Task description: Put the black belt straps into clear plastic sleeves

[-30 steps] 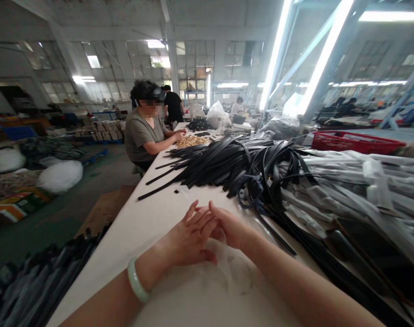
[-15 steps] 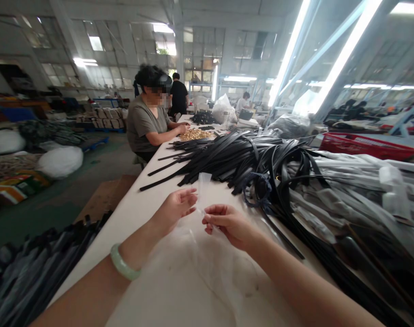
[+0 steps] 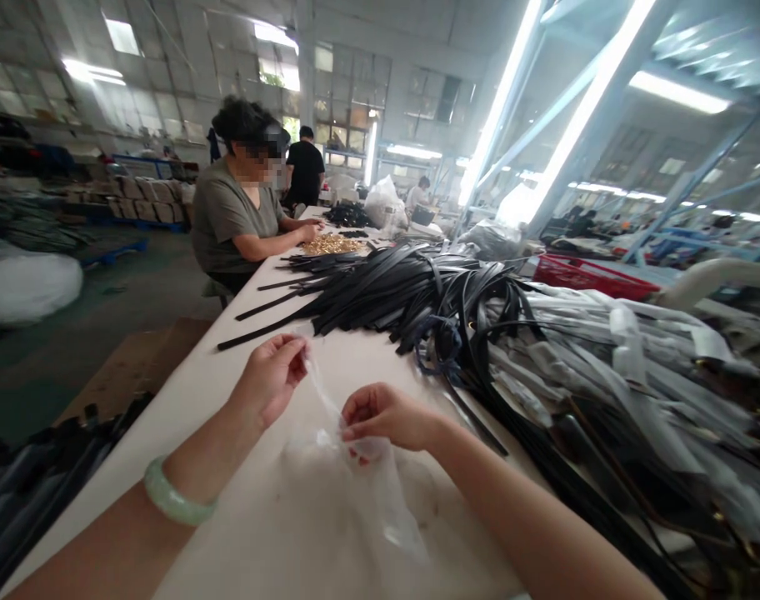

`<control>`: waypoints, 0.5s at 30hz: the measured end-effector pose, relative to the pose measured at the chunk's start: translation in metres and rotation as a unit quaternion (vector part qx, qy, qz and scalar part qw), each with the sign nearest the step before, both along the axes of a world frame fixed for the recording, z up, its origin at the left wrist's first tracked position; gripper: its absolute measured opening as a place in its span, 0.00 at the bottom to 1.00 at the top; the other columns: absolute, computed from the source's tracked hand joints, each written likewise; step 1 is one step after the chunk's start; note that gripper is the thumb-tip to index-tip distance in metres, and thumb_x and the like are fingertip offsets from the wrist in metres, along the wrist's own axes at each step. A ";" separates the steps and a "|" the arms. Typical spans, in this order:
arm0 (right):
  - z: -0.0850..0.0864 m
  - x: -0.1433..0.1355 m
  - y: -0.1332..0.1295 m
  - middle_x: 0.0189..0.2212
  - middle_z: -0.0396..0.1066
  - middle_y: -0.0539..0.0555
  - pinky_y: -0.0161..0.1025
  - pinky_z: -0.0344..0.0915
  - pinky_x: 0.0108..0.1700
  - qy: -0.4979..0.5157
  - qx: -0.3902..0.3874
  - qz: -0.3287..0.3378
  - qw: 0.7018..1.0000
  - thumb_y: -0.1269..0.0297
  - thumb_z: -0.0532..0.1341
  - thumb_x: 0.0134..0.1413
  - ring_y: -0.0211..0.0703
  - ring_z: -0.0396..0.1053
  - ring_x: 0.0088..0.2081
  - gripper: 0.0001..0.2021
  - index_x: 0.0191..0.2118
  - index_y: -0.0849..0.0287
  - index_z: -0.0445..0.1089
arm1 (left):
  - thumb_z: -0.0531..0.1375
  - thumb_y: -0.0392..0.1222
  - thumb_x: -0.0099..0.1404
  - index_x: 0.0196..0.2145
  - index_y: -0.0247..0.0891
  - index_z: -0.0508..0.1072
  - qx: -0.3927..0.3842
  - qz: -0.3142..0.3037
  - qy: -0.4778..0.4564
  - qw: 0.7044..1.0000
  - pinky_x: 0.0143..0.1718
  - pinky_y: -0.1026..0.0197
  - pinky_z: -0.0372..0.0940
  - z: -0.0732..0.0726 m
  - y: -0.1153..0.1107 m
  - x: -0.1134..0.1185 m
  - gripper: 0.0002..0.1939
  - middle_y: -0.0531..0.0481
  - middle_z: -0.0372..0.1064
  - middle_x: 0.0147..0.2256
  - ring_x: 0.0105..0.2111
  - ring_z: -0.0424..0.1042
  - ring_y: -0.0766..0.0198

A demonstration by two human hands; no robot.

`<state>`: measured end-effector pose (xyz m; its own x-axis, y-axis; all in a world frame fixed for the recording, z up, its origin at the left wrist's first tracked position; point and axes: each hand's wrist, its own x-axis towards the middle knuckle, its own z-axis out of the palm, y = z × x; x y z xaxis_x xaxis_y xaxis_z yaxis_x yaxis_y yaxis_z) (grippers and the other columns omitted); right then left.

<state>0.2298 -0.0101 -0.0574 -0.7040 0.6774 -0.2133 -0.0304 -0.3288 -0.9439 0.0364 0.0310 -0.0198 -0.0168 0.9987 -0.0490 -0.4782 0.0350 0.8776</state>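
Observation:
A thin, clear plastic sleeve [image 3: 389,492] stretches between my two hands above the white table [image 3: 292,533]. My left hand [image 3: 271,375] pinches its upper end between thumb and fingers. Lower and to the right, my right hand [image 3: 380,417] is closed on the sleeve's middle, with the loose part hanging below toward the tabletop. Some fingertips of the right hand show through the plastic. Just beyond my hands lies a large heap of black straps [image 3: 367,292], their cut ends pointing left.
Plastic-wrapped strips [image 3: 630,350] pile up on the right, before a red crate [image 3: 592,275]. A co-worker [image 3: 242,208] sits at the table's far left by small gold-coloured parts [image 3: 333,243]. Dark wrapped strips [image 3: 42,483] stand low at the left, near cardboard [image 3: 136,367].
My left hand, open beside the sleeve before, now pinches its upper end. My hands have moved apart, drawing the plastic between them. The view has turned slightly right.

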 end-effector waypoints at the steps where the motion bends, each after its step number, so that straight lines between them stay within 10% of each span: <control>1: -0.001 0.002 0.004 0.24 0.74 0.51 0.35 0.68 0.29 -0.040 0.021 0.021 0.999 0.59 0.73 0.36 0.36 0.70 0.23 0.19 0.34 0.64 0.72 | 0.65 0.33 0.50 0.24 0.34 0.69 0.007 0.026 -0.025 0.999 0.23 0.71 0.60 0.003 0.005 -0.004 0.07 0.56 0.67 0.21 0.21 0.64 0.72; 4: -0.003 0.012 0.019 0.31 0.75 0.53 0.38 0.69 0.36 -0.258 0.203 -0.079 0.941 0.62 0.67 0.47 0.40 0.73 0.30 0.14 0.41 0.60 0.75 | 0.62 0.28 0.52 0.23 0.34 0.68 0.018 0.103 -0.072 0.992 0.25 0.67 0.65 0.015 0.016 -0.021 0.06 0.55 0.68 0.21 0.22 0.66 0.70; 7: -0.010 0.028 0.041 0.46 0.71 0.59 0.42 0.61 0.53 -0.418 0.349 -0.299 0.784 0.68 0.61 0.55 0.47 0.67 0.49 0.16 0.50 0.58 0.72 | 0.60 0.25 0.55 0.24 0.32 0.71 0.007 0.096 -0.068 0.993 0.26 0.66 0.67 0.026 0.017 -0.032 0.06 0.52 0.69 0.22 0.22 0.68 0.70; 15: -0.035 0.057 0.073 0.46 0.68 0.64 0.51 0.50 0.56 -0.524 0.342 -0.400 0.670 0.55 0.61 0.53 0.58 0.56 0.54 0.24 0.55 0.58 0.69 | 0.71 0.39 0.49 0.25 0.35 0.76 0.071 -0.309 0.043 0.947 0.25 0.68 0.64 0.036 -0.028 -0.021 0.08 0.51 0.68 0.23 0.22 0.66 0.70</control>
